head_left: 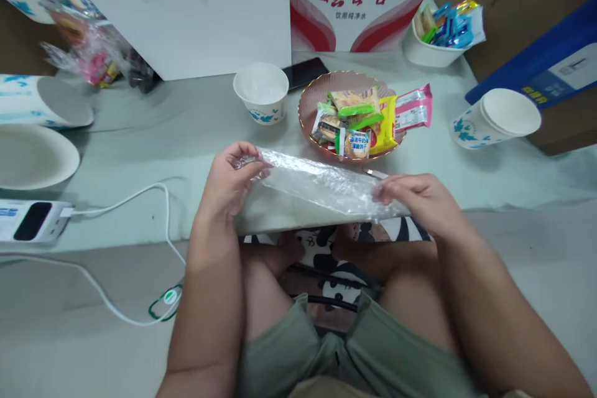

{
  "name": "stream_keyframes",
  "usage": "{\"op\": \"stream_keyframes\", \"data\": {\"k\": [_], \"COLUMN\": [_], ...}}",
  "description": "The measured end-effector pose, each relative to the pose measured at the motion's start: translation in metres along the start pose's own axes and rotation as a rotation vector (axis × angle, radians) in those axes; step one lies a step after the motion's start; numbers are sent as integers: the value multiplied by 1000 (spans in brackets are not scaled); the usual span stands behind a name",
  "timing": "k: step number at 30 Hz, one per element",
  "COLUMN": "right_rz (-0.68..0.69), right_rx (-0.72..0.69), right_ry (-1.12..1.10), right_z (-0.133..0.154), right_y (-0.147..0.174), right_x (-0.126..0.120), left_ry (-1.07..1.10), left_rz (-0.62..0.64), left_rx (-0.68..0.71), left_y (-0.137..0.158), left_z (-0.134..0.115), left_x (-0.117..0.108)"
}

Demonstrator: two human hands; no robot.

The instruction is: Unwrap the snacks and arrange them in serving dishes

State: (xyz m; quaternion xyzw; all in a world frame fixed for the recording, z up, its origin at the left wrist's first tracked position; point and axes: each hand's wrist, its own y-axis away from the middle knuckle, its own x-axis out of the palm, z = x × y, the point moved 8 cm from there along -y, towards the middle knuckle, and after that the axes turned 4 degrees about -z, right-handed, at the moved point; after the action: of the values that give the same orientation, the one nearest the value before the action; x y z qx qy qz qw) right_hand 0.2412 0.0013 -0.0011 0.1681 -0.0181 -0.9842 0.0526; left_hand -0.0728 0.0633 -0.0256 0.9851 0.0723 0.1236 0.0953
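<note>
A long strip of clear plastic film or bag [317, 184] is stretched between my two hands, over the front edge of the table. My left hand [236, 177] pinches its left end between thumb and fingers. At the other end, my right hand [413, 196] grips the plastic with its fingertips. Just behind the plastic stands a pinkish bowl [310, 109] with a gold rim, holding several wrapped snacks [357, 118]. A small metallic piece [374, 173] shows near my right fingertips, mostly hidden.
A paper bowl [261, 93] and a dark phone [305, 73] are behind the bowl. Stacked paper cups [494, 118] and a tub of snack packets [431, 53] stand right. At left are a plate [32, 155], a power bank [35, 221] and a white cable [125, 202].
</note>
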Motion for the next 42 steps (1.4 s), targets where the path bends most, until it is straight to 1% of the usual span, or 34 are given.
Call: {"op": "stream_keyframes", "data": {"k": [1,2,3,5,6,7,8,10,11,13,15,17,18,19,21,22,23,24,25,27,28,29,30,31,33,35,39,42], "right_rz": [20,1,-59,-207,-235,-218,-165,-5,82,264,455,612,657,672,638,604,565,533,510,490,482,464,436,400,338,295,224,201], "right_rx": [2,-12,-39,-102,-128,-152,-172,-200,-194,-124,-24,50,70,82,95,98,100,100,95,58,18,-35,-92,-145,-219,-253,-283,-322], "right_ry": [113,197,234,170,96,21,-31,-35,2,92,156,155,128,91,15,-8,-20,-29,-41,-59,-59,-46,-23,6,44,44,22,11], "right_z": [-2,-3,-1,5,8,11,15,23,25,24,18,14,13,13,15,15,16,16,17,20,23,26,29,31,33,33,32,36], "right_y": [1,2,2,4,5,5,4,3,2,2,6,14,17,19,20,19,18,17,15,14,13,12,11,11,11,11,11,11], "right_x": [2,1,-2,-10,-9,-4,5,29,42,67,88,103,107,110,111,109,108,106,104,102,100,99,96,94,89,87,83,81], "left_ry": [-8,-9,-4,15,27,34,37,28,20,9,-11,-94,-161,-242,-396,-432,-444,-428,-391,-324,-305,-289,-274,-264,-235,-212,-240,-236], "left_rz": [11,35,69,148,197,254,311,416,456,489,438,303,199,65,-205,-293,-310,-249,-116,220,368,477,557,613,676,681,582,566], "left_rx": [5,7,9,8,3,-8,-20,-43,-49,-41,3,76,129,201,401,524,637,734,806,857,850,826,794,742,634,533,355,237], "left_y": [1,2,3,6,8,11,14,21,24,26,22,13,7,3,4,10,17,25,32,46,52,56,59,59,58,57,52,50], "left_z": [0,0,0,-1,-2,-2,-1,0,1,0,-2,-3,-4,-8,-21,-29,-36,-40,-42,-38,-34,-29,-24,-18,-9,-3,7,16], "left_x": [1,3,5,9,13,17,22,32,36,41,37,25,16,5,-13,-16,-13,-5,9,39,53,63,70,76,83,86,87,92]}}
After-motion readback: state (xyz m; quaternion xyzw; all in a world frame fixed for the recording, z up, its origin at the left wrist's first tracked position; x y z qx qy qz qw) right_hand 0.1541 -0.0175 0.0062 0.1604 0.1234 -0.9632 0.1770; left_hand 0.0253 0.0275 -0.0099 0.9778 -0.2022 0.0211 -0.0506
